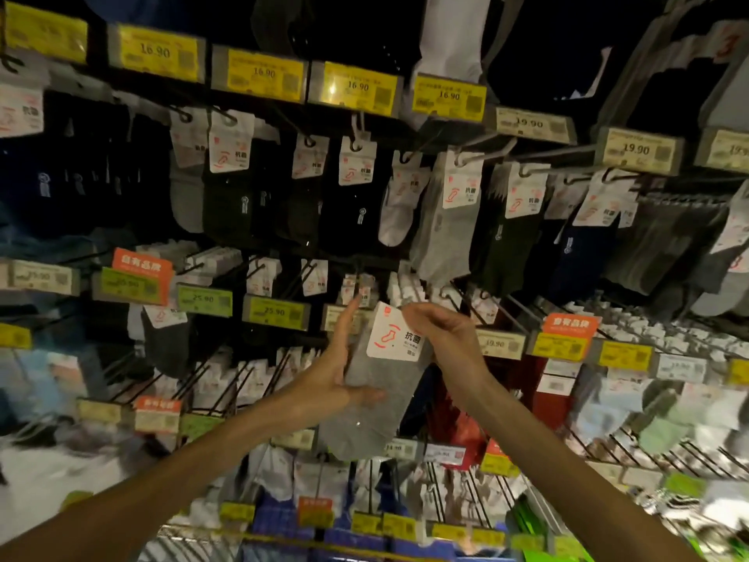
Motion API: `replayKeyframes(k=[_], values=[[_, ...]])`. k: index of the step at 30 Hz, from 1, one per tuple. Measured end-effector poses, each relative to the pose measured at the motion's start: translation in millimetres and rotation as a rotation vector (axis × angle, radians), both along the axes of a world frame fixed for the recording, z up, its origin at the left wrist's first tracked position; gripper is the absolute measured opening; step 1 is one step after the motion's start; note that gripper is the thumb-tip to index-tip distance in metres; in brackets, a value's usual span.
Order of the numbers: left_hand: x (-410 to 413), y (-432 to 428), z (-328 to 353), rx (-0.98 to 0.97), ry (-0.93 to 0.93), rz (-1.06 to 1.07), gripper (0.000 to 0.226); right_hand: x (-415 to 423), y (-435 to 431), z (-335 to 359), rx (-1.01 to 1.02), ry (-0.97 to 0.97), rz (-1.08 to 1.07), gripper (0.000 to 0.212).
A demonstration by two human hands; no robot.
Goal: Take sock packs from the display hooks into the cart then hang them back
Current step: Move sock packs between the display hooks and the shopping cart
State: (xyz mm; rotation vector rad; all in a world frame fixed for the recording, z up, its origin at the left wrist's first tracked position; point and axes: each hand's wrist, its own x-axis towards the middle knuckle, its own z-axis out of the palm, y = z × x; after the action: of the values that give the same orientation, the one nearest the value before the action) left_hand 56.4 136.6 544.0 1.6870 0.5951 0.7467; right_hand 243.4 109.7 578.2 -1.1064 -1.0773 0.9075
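A grey sock pack [377, 403] with a white card header [395, 332] is held up in front of the display wall, just below a hook [358, 277] in the middle row. My right hand [441, 338] pinches the top right of the card. My left hand [338, 367] lies along the pack's left side with straight fingers pointing up and the thumb under the socks. More sock packs hang on hooks in rows above, such as a grey one [450, 221] and a dark one [352, 196].
Yellow price tags [356, 89] line the upper rail, and green and yellow ones [275, 312] the middle rail. Orange signs [142, 269] stick out from the rails. Long wire hooks [632, 452] project at lower right. A chrome cart edge [227, 535] shows at the bottom.
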Motion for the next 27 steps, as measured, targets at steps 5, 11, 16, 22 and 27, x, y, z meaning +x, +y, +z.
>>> replayKeyframes(k=[5, 11, 16, 22, 27], values=[[-18.3, 7.3, -49.2, -0.085, 0.121, 0.087, 0.075, -20.4, -7.6, -54.8, -0.035, 0.045, 0.003, 0.011], [-29.8, 28.9, -83.5, -0.218, 0.177, 0.159, 0.053, -44.9, 16.0, -104.5, -0.091, 0.029, -0.039, 0.014], [-28.8, 49.5, -90.8, -0.339, 0.15, 0.267, 0.038, -56.2, 47.8, -114.8, -0.114, -0.018, -0.083, 0.013], [-20.5, 70.3, -83.6, -0.309, 0.083, 0.339, 0.023, -60.3, 73.3, -109.2, -0.064, -0.064, -0.134, 0.011], [-18.9, 79.4, -80.9, -0.297, -0.006, 0.365, 0.022, -62.7, 82.7, -102.9, -0.01, -0.037, -0.147, 0.015]])
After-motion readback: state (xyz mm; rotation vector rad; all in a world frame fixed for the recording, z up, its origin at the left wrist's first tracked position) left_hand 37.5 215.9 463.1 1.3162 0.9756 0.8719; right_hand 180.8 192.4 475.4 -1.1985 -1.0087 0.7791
